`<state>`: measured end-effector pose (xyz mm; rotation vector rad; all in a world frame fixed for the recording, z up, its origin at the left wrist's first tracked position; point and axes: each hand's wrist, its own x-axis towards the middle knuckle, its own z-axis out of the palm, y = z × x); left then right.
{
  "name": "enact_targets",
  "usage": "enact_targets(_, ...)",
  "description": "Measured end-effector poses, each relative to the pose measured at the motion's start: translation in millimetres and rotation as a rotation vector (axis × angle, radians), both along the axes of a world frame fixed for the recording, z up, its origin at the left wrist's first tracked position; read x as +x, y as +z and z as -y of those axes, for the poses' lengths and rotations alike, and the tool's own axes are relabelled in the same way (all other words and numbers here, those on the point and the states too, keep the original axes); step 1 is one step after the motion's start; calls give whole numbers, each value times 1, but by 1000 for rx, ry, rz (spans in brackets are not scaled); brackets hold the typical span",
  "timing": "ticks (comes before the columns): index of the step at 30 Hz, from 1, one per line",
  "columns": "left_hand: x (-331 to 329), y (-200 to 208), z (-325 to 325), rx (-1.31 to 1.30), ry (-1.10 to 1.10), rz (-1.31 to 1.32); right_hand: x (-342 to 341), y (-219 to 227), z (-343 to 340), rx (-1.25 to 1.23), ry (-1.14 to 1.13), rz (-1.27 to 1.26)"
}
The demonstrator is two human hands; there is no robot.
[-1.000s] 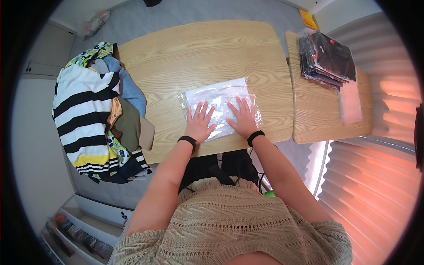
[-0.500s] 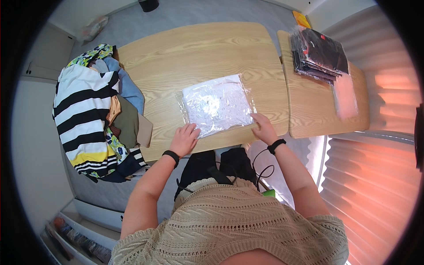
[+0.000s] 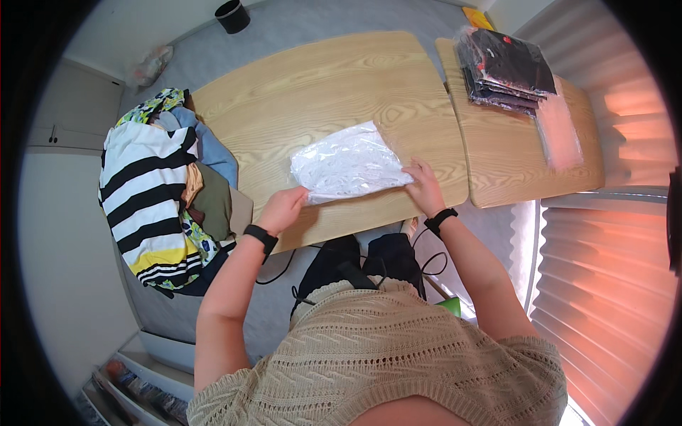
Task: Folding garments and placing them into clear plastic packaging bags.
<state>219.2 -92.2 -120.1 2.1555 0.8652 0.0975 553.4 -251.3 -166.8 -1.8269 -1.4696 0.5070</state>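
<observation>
A folded white garment in a clear plastic bag (image 3: 348,162) lies near the front of the wooden table (image 3: 320,78). Its near edge is raised a little off the tabletop. My left hand (image 3: 283,209) pinches the near left corner between thumb and fingers. At the near right corner my right hand (image 3: 424,186) grips the bag the same way. Both wrists wear black bands.
Heaped clothes, topped by a striped garment (image 3: 145,192), cover the table's left end. On the smaller table (image 3: 490,156) at right sit a stack of bagged dark garments (image 3: 508,67) and clear plastic sleeves (image 3: 559,131). A black bin (image 3: 232,17) stands on the floor behind.
My hands have gone from resting at the bag's near corners to gripping them. The bag's near edge has come up, and the white bag has creased.
</observation>
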Motion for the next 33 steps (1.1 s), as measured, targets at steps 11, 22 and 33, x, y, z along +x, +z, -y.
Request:
enact_targets(11, 9, 79, -69, -546, 260, 194, 5, 72, -51, -53, -122, -496)
enact_targets(22, 39, -25, -9, 204, 225, 132, -29, 16, -44, -246, -88, 79)
enact_targets(33, 91, -67, 25, 566, -33, -149, -77, -18, -57, -254, 116, 598)
